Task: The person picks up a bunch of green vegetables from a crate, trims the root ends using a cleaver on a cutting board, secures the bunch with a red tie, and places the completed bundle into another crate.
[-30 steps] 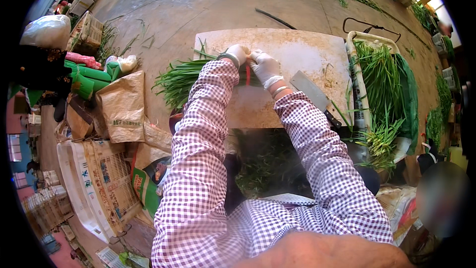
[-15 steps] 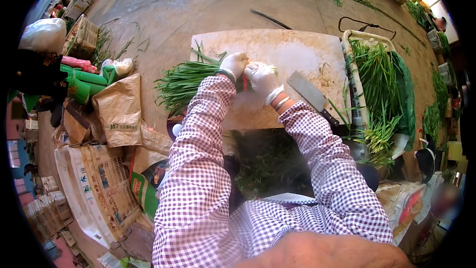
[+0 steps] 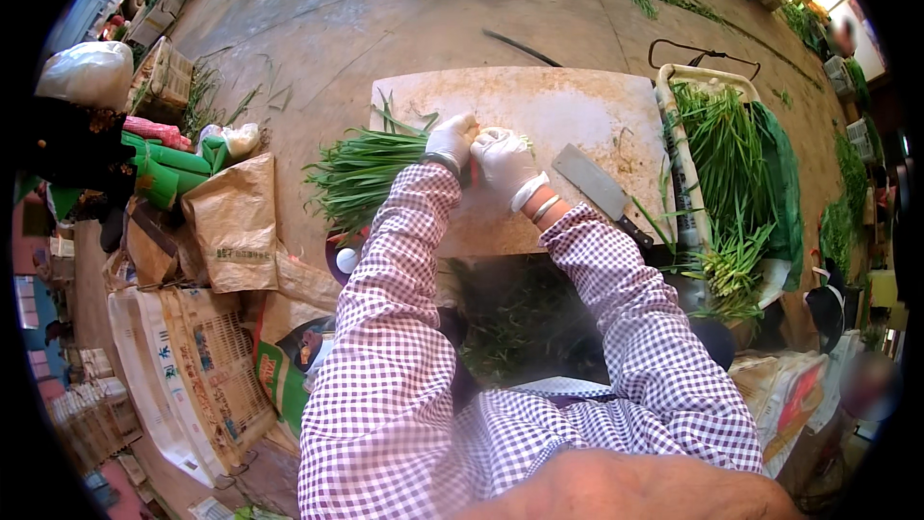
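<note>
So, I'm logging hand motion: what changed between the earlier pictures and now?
The right hand has come slightly nearer and curled more; pale stalk ends now show beside it. The left hand stays at the leafy bunch; the knife still lies on the board.

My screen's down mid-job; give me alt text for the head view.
White-gloved left hand and right hand, fingers curled, close together at a bundle of green stalks, with a red strip near them. The bundle lies across the left edge of a stained white board; a cleaver lies on its right side, near a crate of greens.
</note>
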{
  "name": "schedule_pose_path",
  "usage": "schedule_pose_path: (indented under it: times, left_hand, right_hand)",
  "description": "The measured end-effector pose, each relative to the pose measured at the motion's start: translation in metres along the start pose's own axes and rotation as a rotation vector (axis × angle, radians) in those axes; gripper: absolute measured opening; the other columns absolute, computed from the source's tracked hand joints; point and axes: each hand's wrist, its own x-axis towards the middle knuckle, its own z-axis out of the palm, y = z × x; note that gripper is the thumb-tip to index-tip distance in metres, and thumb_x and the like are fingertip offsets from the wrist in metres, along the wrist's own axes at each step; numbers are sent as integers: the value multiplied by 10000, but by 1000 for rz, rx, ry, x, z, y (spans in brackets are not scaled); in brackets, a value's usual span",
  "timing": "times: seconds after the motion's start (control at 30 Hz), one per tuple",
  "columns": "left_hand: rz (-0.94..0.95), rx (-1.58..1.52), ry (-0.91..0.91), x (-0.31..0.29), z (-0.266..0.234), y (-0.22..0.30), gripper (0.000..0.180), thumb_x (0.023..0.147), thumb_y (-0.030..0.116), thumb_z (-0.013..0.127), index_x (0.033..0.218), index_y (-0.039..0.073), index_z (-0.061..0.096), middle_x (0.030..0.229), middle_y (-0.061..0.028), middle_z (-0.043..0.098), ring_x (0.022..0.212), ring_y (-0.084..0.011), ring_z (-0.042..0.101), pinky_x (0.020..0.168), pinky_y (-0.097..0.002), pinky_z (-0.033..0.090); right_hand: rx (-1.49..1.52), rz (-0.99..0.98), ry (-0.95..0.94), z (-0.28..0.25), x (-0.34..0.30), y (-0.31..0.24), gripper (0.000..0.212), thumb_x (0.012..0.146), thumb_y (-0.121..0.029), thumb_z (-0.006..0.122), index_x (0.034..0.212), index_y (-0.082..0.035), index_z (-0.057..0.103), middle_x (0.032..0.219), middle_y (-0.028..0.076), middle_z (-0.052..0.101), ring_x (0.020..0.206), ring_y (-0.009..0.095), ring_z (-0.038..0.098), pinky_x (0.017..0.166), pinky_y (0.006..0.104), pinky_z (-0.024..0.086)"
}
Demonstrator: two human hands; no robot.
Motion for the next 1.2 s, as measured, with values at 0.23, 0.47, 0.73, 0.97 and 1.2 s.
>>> schedule_pose_path:
  times: [0.23,0.47,0.73,0.97,1.2]
  left_hand:
    - [48,-55,101,2,7,-26,142,844,171,711,902,42,694,791,-133,695,706,-198,650,674,-327,506]
    - [228,123,-364,31,-12,-2,159,807,201,697,880,62,724,740,-113,688,696,-212,647,667,-344,519]
    - [342,554,-1106,46,-6,63,258,795,230,732,1017,101,744,964,-96,731,891,-194,664,840,-336,511]
    - [160,501,-843,27,-27,78,279,730,205,773,972,70,746,901,-106,734,834,-193,682,764,-344,541]
    - [173,111,281,-47,-42,76,101,839,127,609,884,41,582,752,-168,645,649,-315,608,635,-416,483]
  right_hand:
    - [7,-206,70,6,-9,-17,93,767,-150,581,837,-98,611,856,76,612,862,245,601,776,363,490]
    - [-232,-372,-6,6,-6,-21,49,772,-150,576,800,-120,601,768,64,591,724,221,598,640,342,485]
    - [-138,-241,-268,5,0,-45,268,972,-229,420,1162,-138,587,1209,55,571,1124,161,498,948,278,414]
    - [206,-116,-129,-1,7,-58,254,915,-124,476,1097,-109,652,1166,139,633,1101,220,595,911,308,474]
    - [236,285,-358,-18,21,-36,223,856,-187,561,936,-62,727,913,168,713,873,339,696,771,411,547]
